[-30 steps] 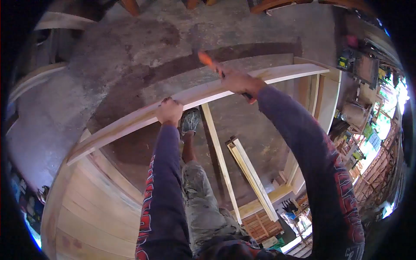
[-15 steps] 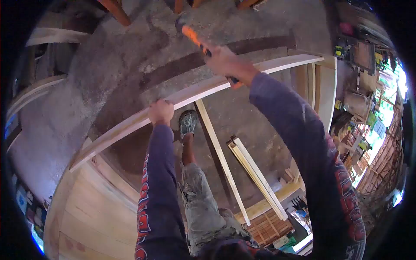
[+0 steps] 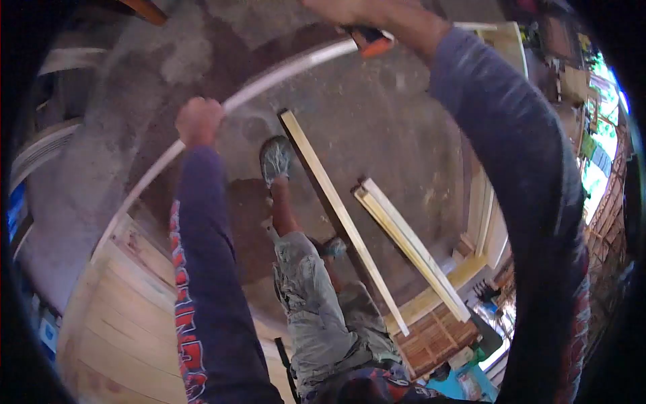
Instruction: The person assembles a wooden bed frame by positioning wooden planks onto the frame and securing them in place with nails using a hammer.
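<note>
My left hand (image 3: 200, 122) is closed over a long pale wooden strip (image 3: 279, 75) that spans the frame from lower left to upper right. At the top edge, my right hand (image 3: 370, 15) is wrapped round a hammer (image 3: 374, 46); only its orange and black handle end shows, and its head is out of view. That handle end appears close to the strip, though I cannot tell whether they touch.
A single wooden batten (image 3: 343, 219) lies on the concrete floor beside my foot (image 3: 275, 158). Farther right is a stack of battens (image 3: 412, 246). Pale wooden panelling (image 3: 134, 330) fills the lower left, and timber boards (image 3: 494, 222) stand at the right.
Both hands have moved higher in the view, the left also leftward. The hammer's head has left the frame. My view has shifted, showing more floor and a second foot.
</note>
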`<action>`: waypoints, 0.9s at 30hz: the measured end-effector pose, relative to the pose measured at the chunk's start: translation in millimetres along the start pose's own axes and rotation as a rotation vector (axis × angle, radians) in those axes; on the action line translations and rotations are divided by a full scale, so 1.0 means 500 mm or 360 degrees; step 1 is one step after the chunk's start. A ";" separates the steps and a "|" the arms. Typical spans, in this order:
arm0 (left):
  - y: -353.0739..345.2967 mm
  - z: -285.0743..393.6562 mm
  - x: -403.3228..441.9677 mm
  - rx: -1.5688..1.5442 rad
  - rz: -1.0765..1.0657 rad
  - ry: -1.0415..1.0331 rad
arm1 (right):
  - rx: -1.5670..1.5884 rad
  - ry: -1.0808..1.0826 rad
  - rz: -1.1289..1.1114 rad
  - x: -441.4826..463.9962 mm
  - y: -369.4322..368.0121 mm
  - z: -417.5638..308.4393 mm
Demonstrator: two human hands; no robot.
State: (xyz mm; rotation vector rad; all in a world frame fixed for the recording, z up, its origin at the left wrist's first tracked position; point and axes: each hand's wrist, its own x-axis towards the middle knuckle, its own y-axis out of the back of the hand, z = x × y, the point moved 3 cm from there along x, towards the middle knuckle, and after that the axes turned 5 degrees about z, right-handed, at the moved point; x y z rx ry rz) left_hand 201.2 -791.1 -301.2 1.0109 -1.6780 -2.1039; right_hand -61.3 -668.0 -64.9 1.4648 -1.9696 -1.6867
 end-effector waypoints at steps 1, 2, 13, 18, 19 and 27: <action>-0.006 0.000 0.001 -0.0283 0.0020 0.0214 | 0.0101 -0.0053 0.0135 -0.028 -0.022 0.010; -0.024 0.003 0.010 -0.0261 0.0041 0.0340 | 0.0113 -0.0077 0.0111 -0.051 -0.051 0.023; 0.000 -0.005 0.022 -0.0290 -0.0010 0.0435 | 0.0056 0.0017 -0.0163 -0.088 -0.115 0.122; 0.040 0.003 0.019 -0.0256 -0.0214 0.0444 | 0.0202 0.0141 -0.0075 0.056 -0.006 0.063; 0.047 0.004 0.014 -0.0301 -0.0268 0.0412 | 0.0287 -0.0018 -0.0204 0.092 0.003 0.056; -0.012 -0.023 0.031 -0.0161 -0.0542 0.0392 | 0.0200 0.0099 -0.0216 0.210 -0.108 0.017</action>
